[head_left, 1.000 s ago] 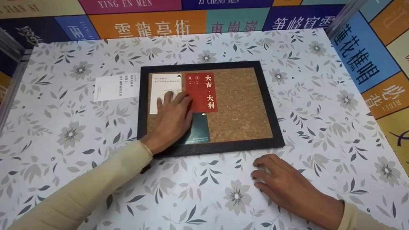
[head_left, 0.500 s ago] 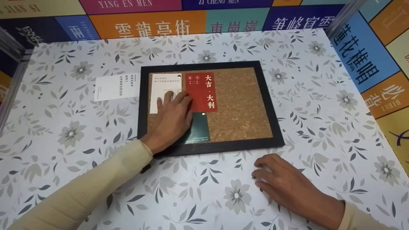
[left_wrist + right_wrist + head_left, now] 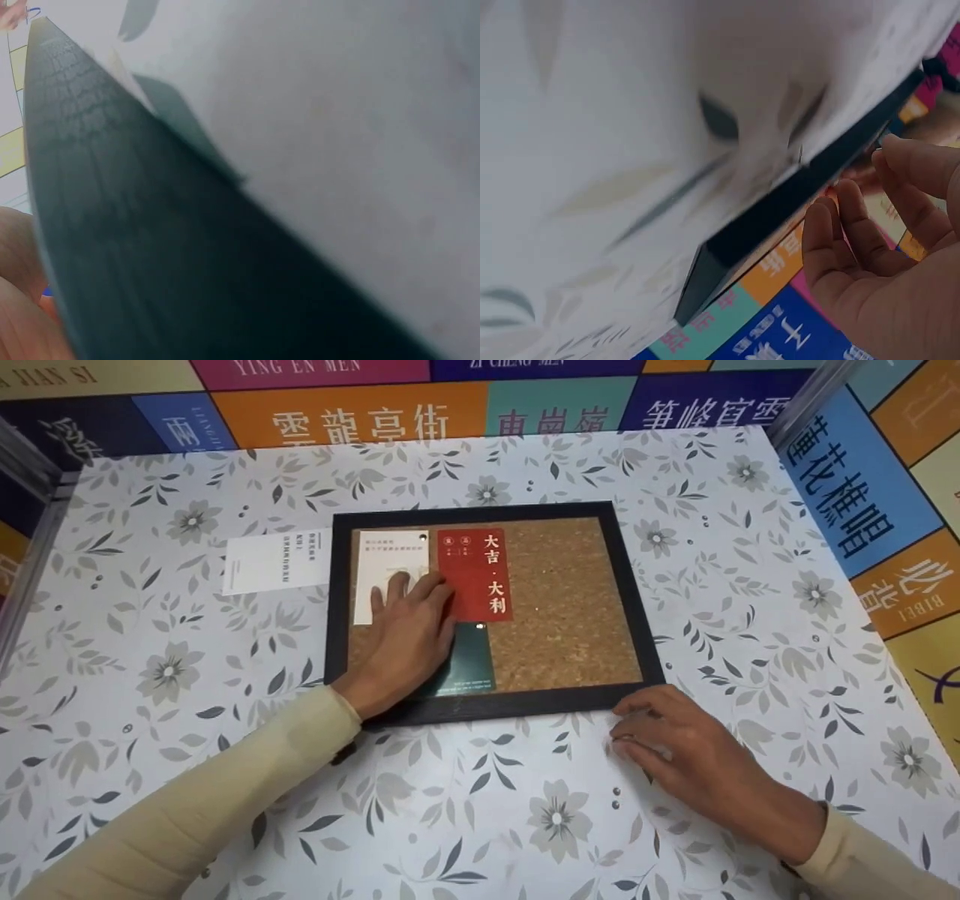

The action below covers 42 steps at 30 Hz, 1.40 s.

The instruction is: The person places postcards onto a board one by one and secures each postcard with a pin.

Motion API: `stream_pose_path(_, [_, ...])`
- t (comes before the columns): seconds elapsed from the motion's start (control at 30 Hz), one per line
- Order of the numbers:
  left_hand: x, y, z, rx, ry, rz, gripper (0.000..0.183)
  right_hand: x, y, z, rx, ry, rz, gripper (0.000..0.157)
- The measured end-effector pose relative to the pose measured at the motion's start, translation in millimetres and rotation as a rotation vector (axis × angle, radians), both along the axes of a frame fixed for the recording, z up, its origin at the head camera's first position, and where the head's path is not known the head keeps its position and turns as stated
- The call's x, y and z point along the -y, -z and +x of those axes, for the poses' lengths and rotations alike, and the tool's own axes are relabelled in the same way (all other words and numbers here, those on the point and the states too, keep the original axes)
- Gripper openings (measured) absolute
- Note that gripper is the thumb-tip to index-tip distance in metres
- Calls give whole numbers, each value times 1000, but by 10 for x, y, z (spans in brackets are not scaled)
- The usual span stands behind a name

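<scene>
A black-framed cork board (image 3: 570, 592) lies flat on the patterned table. My left hand (image 3: 405, 641) rests over its left part, spread fingers touching a white card (image 3: 375, 555) and reaching the edge of a red card (image 3: 480, 577). Below the red card lies a dark green card (image 3: 472, 660), partly covered by that hand. My right hand (image 3: 694, 757) is at the board's near right corner, fingers bent. In the right wrist view its thumb and index fingertips (image 3: 891, 144) meet on a tiny, shiny, pin-like thing.
Another white card (image 3: 274, 562) lies beside the board's left edge. Small shiny pin heads show on the white card (image 3: 424, 538) and green card. Panels with large characters (image 3: 360, 424) stand behind the table and at its sides.
My right hand has moved up and slightly right, from the bare table to the board's near right corner. The left hand stays in place on the cards.
</scene>
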<state>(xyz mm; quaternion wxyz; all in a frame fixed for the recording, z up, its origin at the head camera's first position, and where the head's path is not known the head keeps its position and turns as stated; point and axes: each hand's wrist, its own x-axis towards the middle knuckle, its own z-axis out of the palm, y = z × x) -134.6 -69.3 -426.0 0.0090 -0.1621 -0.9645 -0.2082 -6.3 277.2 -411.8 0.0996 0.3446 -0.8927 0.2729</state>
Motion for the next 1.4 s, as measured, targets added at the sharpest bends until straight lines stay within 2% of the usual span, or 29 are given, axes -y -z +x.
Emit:
stream_pose_path(0.13, [-1,-1,-3,2,-6,-11,45,-64,-53,-72,35,41,-19,34])
stream_pose_path(0.5, [-11,0,8,-4,-6,-8,45,-82,-25,-156,108,83,-72,27])
stream_pose_path(0.9, [0,-1,7,14,-3,-1,46,-84,-17,-292,174,97,-132,27])
stream_pose_path(1.4, [-3,-18,17,13,-4,-22,44,-3,-18,-502,253,157,-128,21])
